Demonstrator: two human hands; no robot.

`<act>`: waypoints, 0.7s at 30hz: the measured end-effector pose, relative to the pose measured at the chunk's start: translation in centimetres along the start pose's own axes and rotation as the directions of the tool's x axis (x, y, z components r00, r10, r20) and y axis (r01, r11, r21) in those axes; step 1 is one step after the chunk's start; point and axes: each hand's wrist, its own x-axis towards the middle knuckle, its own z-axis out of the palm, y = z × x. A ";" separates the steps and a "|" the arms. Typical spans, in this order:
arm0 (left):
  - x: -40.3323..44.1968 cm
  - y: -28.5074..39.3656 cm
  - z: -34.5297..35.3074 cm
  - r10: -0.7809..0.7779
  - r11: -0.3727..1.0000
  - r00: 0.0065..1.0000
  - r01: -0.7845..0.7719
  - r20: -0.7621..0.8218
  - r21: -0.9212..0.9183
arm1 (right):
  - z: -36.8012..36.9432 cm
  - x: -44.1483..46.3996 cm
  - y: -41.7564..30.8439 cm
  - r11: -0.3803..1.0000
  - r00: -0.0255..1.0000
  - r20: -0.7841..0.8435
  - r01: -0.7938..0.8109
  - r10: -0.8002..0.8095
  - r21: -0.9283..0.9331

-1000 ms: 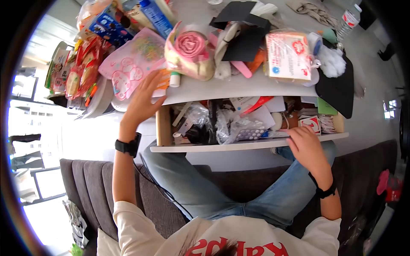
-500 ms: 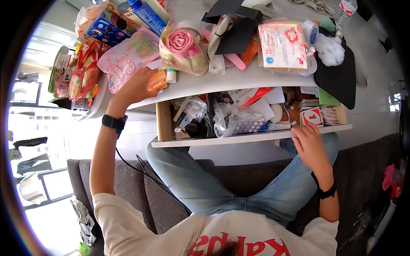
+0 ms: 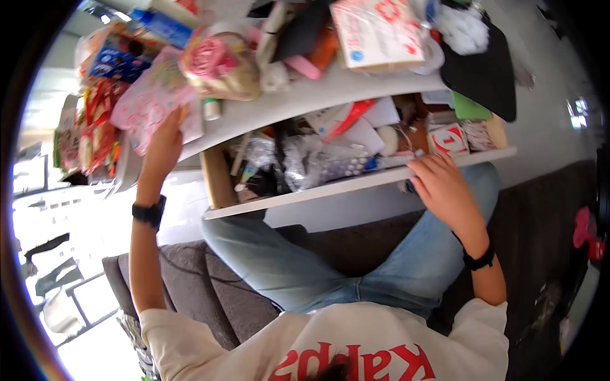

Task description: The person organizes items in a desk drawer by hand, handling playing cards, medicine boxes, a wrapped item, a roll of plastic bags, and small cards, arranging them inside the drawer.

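Observation:
My left hand (image 3: 163,145) is closed and blurred at the near-left table edge, over the pink printed bag (image 3: 149,95). A sliver of orange shows at its fingertips, seemingly the orange packet, mostly hidden by the hand. A small tube with a white cap (image 3: 211,112) lies just right of it. My right hand (image 3: 443,190) grips the drawer front (image 3: 318,186), fingers hooked over its top edge. Inside the pulled-out drawer are clear plastic bags (image 3: 305,159), a red-and-white UNO card box (image 3: 448,139) and a red object (image 3: 351,119).
On the table stand a wrapped pink rose bouquet (image 3: 219,66), a packet of tissues (image 3: 378,35), a blue bottle (image 3: 162,26) and red snack packs (image 3: 100,120). A black sheet (image 3: 486,73) overhangs the right edge. The dark sofa (image 3: 210,292) is beneath me.
The view has shifted and blurred. My left hand has moved left from beside the tube to the pink bag, and the orange packet is now mostly hidden. My right hand stays on the drawer front.

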 end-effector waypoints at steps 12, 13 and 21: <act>0.3 26.8 -0.2 0.417 0.790 0.803 -0.087 0.427 -0.607 | -1.2 1.2 -3.7 0.923 0.954 -0.251 0.236 -0.161 0.305; 1.8 28.5 1.3 0.466 0.775 0.771 -0.121 0.433 -0.620 | -1.5 1.1 -2.7 0.948 0.956 -0.261 0.197 -0.130 0.250; 10.1 39.3 10.7 0.573 0.637 0.725 -0.100 0.382 -0.764 | -5.6 -1.2 8.5 0.983 0.978 -0.157 -0.116 0.138 0.141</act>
